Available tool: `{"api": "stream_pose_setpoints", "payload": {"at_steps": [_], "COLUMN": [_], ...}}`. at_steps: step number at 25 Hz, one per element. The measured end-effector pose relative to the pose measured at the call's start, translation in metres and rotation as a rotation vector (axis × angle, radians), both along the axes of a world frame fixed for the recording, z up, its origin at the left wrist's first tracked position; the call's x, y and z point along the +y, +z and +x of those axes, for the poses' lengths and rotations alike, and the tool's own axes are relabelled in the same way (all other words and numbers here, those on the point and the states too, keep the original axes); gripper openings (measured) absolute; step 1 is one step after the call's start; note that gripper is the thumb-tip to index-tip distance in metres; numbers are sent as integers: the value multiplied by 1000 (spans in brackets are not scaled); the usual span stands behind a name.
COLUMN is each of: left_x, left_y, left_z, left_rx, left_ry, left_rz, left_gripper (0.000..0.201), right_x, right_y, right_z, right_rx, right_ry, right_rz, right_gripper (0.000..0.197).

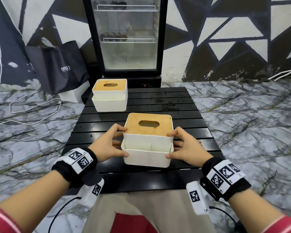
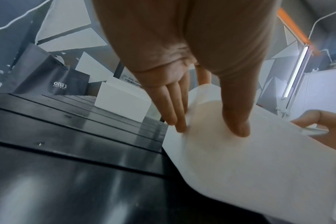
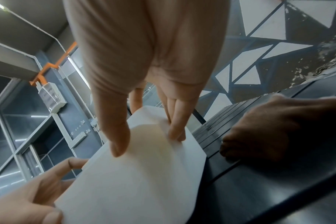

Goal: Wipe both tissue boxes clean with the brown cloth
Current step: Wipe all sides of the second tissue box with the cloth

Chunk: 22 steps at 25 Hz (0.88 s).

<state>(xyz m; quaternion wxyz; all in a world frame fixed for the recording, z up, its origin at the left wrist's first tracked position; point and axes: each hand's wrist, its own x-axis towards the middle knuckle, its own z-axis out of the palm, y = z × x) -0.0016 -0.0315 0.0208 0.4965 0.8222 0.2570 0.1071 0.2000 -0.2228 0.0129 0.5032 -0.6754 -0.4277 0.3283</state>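
Observation:
Two white tissue boxes with wooden slotted lids are on the black slatted table [image 1: 183, 115]. The far box [image 1: 109, 96] [image 2: 121, 100] stands alone at the back left. Both hands hold the near box [image 1: 148, 137] [image 2: 240, 166] [image 3: 134, 181]. My left hand [image 1: 119, 143] [image 2: 209, 128] grips its left side, thumb on the front wall. My right hand [image 1: 175, 144] [image 3: 148, 142] grips the right side the same way. A brown cloth [image 3: 278, 128] lies on the table just right of the right hand; it is hidden in the head view.
A glass-door fridge [image 1: 127, 36] stands behind the table. A black bag [image 1: 57, 68] and a white box [image 1: 72, 95] sit on the marble floor at the back left, with white cables [image 1: 32, 106] nearby. My lap is against the table's front edge.

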Motion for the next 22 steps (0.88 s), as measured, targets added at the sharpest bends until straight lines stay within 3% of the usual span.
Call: {"api": "stream_pose_setpoints", "payload": {"at_steps": [10, 14, 16, 18, 22], "left_x": [-6, -5, -5, -4, -4], "left_y": [-21, -15, -13, -13, -15], "left_z": [-1, 9, 20, 31, 45], "left_rx": [-26, -60, -66, -77, -22], "left_ry": [32, 75, 112, 153, 183], "left_rz": [-32, -46, -44, -56, -11], "left_gripper": [68, 60, 54, 56, 64], "right_x": [-3, -8, -8, -3, 5], "right_y": [-20, -13, -15, -22, -36], "right_z": [5, 31, 47, 56, 60], "right_rx": [-156, -273, -440, -573, -634], "right_ry": [35, -213, -222, -97, 34], "right_rz": [-73, -67, -225, -454, -650], "right_gripper": [52, 39, 41, 47, 51]}}
